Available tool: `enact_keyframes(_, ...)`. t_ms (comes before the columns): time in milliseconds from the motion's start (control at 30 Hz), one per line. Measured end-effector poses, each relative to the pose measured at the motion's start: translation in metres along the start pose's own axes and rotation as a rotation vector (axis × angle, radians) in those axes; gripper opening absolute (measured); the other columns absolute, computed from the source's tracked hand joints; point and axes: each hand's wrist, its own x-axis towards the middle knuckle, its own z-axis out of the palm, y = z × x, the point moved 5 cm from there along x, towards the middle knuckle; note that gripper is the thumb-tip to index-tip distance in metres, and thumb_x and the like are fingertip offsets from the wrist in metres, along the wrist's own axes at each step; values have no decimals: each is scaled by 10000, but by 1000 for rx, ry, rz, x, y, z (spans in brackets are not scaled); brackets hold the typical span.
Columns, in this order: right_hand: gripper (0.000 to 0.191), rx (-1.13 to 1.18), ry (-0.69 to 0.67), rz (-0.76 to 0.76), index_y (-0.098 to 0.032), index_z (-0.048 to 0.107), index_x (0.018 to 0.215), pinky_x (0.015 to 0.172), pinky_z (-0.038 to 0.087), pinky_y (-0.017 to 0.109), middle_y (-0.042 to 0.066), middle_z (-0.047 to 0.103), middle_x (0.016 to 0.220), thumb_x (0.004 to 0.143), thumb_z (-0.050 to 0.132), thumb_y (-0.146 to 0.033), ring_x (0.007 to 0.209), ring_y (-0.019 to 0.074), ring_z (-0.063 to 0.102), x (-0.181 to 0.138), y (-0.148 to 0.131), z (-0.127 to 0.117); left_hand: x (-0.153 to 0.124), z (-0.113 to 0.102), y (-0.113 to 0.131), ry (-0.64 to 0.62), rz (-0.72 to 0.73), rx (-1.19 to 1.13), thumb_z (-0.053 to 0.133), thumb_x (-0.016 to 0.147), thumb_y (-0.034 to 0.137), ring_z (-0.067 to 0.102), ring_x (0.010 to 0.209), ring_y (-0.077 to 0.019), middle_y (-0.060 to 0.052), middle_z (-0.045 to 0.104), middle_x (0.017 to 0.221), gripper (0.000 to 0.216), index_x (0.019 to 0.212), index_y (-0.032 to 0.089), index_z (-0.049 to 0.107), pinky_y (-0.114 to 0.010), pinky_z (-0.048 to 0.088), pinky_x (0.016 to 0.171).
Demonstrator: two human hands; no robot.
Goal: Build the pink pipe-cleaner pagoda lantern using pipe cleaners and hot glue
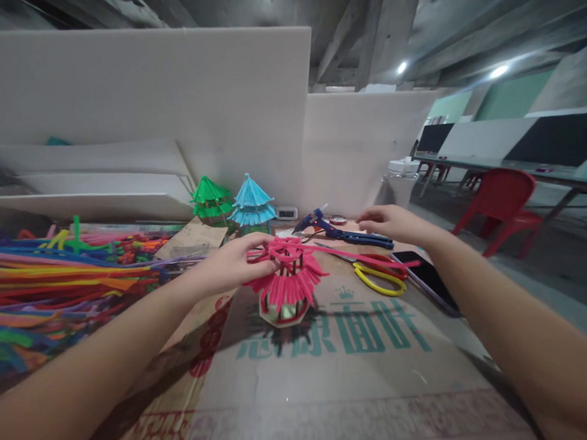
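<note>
Pink pagoda (286, 281): left hand (230, 266) fingers pinch roof; right hand (394, 224) open, empty, over glue gun (339, 231) behind it. Steady roof firmly.

Cardboard-covered table (356, 372) with scissors (379, 275), glue gun (342, 234), pipe cleaners (59, 273)
</note>
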Motion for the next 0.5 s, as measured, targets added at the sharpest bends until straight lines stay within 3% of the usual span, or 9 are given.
enact_keyframes(100, 360, 4, 11, 7, -138, 708, 1176, 859, 529, 340, 133, 755, 1132, 885, 634, -336, 995, 265, 711, 13, 2, 29, 1, -8, -5, -85, 18, 31, 619, 818, 379, 644, 1166, -263, -44, 679, 1304, 464, 1254, 221, 637, -319, 518, 971)
enact_keyframes(233, 492, 19, 45, 4, -129, 622, 1339, 960, 493, 351, 167, 679, 1312, 892, 665, -329, 1165, 299, 654, 36, -3, 58, 0, -20, -12, -128, -10, 128, 637, 831, 408, 679, 1054, -247, -13, 720, 1194, 489, 1298, 261, 629, -269, 536, 861)
enact_keyframes(400, 449, 66, 20, 26, -156, 619, 1293, 949, 528, 393, 120, 683, 1252, 920, 684, -397, 1099, 257, 662, 66, -8, 86, -2, -23, -14, -157, -38, 157, 648, 827, 405, 699, 958, -239, -5, 749, 1062, 523, 1333, 275, 619, -244, 534, 762)
enact_keyframes(500, 363, 81, 27, 78, -163, 614, 1258, 919, 558, 454, 96, 639, 1256, 967, 629, -378, 1076, 238, 651, 77, -6, 100, -1, -20, -14, -174, -5, 151, 644, 840, 446, 688, 1031, -251, -11, 739, 1160, 495, 1306, 279, 640, -255, 536, 805)
